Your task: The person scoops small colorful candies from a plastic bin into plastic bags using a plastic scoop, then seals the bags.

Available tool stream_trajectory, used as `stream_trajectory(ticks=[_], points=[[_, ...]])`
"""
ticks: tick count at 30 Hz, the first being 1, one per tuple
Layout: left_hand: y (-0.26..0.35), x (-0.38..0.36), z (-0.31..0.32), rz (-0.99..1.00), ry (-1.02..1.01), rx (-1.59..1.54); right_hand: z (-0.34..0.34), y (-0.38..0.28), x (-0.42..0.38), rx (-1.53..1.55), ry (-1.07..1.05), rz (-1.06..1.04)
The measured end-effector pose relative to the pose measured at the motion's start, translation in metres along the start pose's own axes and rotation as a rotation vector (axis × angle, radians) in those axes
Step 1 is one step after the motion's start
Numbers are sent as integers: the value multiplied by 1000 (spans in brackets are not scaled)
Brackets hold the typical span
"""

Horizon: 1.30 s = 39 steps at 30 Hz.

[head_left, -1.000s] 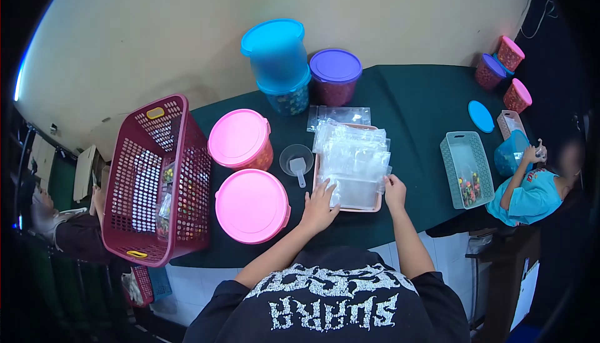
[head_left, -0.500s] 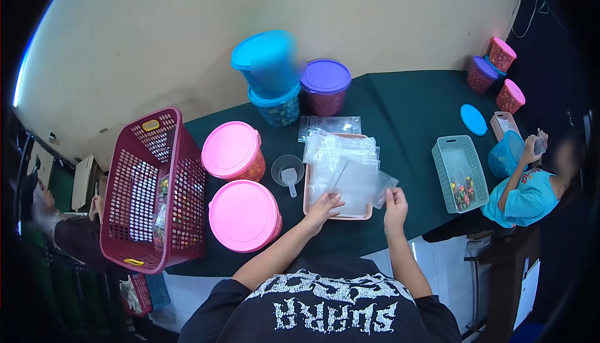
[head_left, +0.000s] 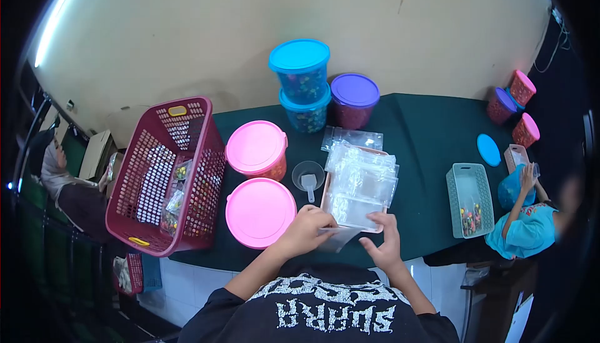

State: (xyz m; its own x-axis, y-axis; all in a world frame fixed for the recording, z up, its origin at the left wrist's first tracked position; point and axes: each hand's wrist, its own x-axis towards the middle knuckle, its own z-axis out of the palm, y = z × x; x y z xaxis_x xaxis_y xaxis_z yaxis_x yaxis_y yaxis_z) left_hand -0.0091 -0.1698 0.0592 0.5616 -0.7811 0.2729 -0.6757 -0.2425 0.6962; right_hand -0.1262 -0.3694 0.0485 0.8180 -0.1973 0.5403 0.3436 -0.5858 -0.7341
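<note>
Clear plastic bags (head_left: 362,180) are piled on a pale pink tray (head_left: 325,196) in front of me. My left hand (head_left: 309,230) pinches a clear bag (head_left: 339,238) near the tray's front edge. At the tray's front right corner is my right hand (head_left: 384,241), its thumb and fingers apart, with nothing visibly held. A small clear bowl (head_left: 300,171) with a white scoop (head_left: 309,186) in it stands left of the tray. Behind the pile lies another flat bag (head_left: 352,138).
Two pink-lidded tubs (head_left: 261,211) and a maroon basket (head_left: 187,205) with filled packets stand left. Blue-lidded tubs (head_left: 300,56) and a purple-lidded tub (head_left: 355,91) are behind. At right, a person (head_left: 528,227) works beside a green basket (head_left: 470,177); another person (head_left: 69,186) is far left.
The held bag has moved down toward my body. My right hand has come off it and opened, moving slightly left and down. The view has shifted.
</note>
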Motion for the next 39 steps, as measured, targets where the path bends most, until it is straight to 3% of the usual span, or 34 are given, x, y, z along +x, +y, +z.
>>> stream_trajectory(ticks=[1,3,7,10,13,17,19,27,29,33,39], points=[[4,-2,-4,43,-67,57,-4,-8,8,5,-8,-10],[12,-8,-8,44,-54,84,-8,-18,21,4,-427,0],[17,-22,-10,6,-27,128,7,-23,25,-158,-494,-77],[19,-35,-11,18,198,225,18,-25,23,-80,-475,-23],[17,-43,-14,7,285,363,29,-27,22,-23,-465,46],[26,-49,-22,16,192,339,43,-25,15,128,-521,253],[30,-56,-18,-18,157,356,48,-28,15,396,-533,401],[12,-62,-1,66,141,372,64,-36,12,574,-588,404],[8,-62,1,101,199,378,63,-39,13,648,-629,519],[7,-61,0,99,252,320,63,-33,12,574,-644,380],[7,-59,0,140,282,203,62,-24,3,688,-607,405]])
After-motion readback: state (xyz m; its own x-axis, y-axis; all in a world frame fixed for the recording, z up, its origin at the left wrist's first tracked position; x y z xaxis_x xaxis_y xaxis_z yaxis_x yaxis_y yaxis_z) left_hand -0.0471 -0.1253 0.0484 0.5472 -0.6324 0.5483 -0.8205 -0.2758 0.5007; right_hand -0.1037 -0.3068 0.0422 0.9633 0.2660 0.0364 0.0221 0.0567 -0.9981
